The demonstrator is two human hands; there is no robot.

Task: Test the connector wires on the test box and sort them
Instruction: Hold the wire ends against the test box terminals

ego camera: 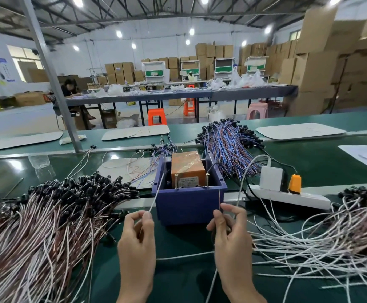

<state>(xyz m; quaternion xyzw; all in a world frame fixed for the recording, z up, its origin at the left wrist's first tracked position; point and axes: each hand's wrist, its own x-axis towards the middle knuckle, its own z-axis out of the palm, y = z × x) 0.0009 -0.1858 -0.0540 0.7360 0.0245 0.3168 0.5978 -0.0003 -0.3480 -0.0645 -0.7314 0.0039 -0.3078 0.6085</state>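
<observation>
White in one hand, brown in the other. The left hand [137, 241] pinches a white lead [156, 197] between thumb and forefinger, its other fingers loosely curled. The right hand [230, 237] pinches a thin brown lead [219, 199] the same way. Gripping so close to the tips probably gives fine aim.

Both leads rise to the blue bin [189, 206], mid-bench just beyond the fingertips. They seem aimed at the two brass posts [176, 181] on the orange test box [187, 167] inside it, likely to bridge the contacts. Whether they touch I cannot tell.

Toward the bench's left edge lies a heap of brown-and-white wires [46, 226] with black connectors. Toward the right edge lies a looser white heap [320, 237]. I judge the heaps flank the bin so pieces can be taken or dropped within easy reach. A white power strip [287, 197] lies right of the bin.
</observation>
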